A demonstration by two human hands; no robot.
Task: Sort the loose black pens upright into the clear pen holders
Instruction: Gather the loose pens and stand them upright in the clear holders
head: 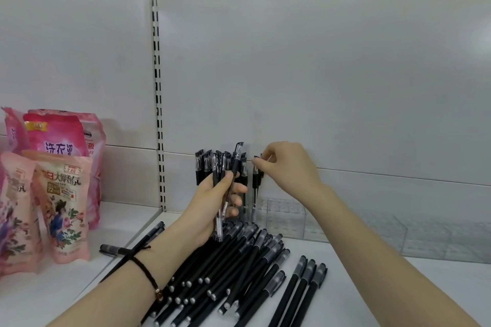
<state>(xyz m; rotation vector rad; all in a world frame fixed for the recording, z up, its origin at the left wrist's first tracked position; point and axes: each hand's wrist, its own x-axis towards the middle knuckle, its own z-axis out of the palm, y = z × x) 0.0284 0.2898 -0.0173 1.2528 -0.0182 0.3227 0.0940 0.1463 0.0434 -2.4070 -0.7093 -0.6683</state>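
On a white shelf (345, 305), loose black pens (239, 268) lie heaped before clear pen holders (287, 218). The left hand (212, 207) grips a few pens (220, 194) upright. The right hand (289, 164) pinches the top of one pen (255, 180) standing in a holder. Pink pouches (61, 194) stand at left.

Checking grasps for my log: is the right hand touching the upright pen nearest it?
Touching. The head view shows the right hand pinching that upright pen at its cap.

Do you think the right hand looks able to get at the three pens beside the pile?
Likely yes: the three pens lie uncovered beside its forearm, though the right hand pinches an upright pen.
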